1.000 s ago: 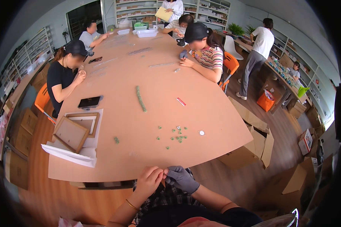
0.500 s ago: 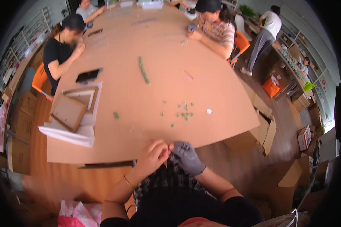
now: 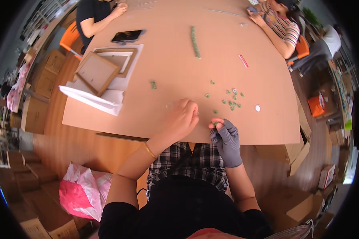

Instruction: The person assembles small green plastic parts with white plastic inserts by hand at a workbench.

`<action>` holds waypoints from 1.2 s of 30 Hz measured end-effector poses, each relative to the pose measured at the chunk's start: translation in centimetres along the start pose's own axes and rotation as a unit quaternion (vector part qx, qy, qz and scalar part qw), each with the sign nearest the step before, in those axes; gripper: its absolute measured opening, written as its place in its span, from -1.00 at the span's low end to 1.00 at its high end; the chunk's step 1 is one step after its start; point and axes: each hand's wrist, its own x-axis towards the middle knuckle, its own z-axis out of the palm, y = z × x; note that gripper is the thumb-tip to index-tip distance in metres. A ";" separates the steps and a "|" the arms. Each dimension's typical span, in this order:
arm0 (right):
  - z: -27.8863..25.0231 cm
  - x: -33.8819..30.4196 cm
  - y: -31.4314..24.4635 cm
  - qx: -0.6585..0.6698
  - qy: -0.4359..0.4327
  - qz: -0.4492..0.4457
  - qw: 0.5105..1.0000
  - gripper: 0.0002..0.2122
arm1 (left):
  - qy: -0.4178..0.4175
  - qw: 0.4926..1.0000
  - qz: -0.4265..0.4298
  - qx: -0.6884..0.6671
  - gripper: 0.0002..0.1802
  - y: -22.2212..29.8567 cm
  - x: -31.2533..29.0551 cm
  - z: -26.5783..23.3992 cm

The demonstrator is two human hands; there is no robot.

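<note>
hands are apart from each other near the centre of the frame: the right hand, in a grey glove with bare fingertips, is closed in a pinch on a small green piece, while the bare left hand has its fingers loosely curled over the table, and i cannot tell whether it holds anything. just above the right fingertips, loose green pieces lie scattered, with a white disc to their right. farther up are a small green clump left of centre, a red and white strip at upper right and a long green strip at upper centre. at upper left, two wooden frames overlap on white wrapping, below a dark phone. two co-workers sit at the top edge, one in a black sleeve, one in a striped top. relative to the hands, the pinched piece is right of and slightly lower than the left one.
</note>
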 end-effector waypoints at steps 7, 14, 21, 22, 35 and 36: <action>-0.2 0.8 1.1 -0.008 0.006 -0.010 1.000 -0.77 | -0.059 0.972 0.064 0.216 -0.87 -1.3 0.5 0.9; -1.2 0.3 0.9 -0.057 0.027 -0.040 0.997 -0.78 | -0.026 0.976 0.119 0.179 -0.85 -1.6 1.0 3.5; -1.3 -0.6 0.8 -0.083 -0.024 -0.021 0.996 -0.80 | -0.042 0.991 0.062 0.114 -0.91 -2.9 0.2 1.0; -1.3 -0.8 0.7 -0.072 -0.024 -0.016 0.997 -0.81 | -0.044 0.990 0.061 0.116 -0.91 -2.7 0.3 1.1; -1.7 -1.9 0.9 -0.096 -0.004 -0.072 0.993 -0.80 | 0.089 0.991 -0.056 0.082 -0.64 -8.5 1.4 -5.6; -1.2 -1.7 0.9 -0.101 -0.001 -0.070 0.992 -0.82 | 0.067 0.990 -0.085 0.094 -0.60 -9.3 1.9 -7.6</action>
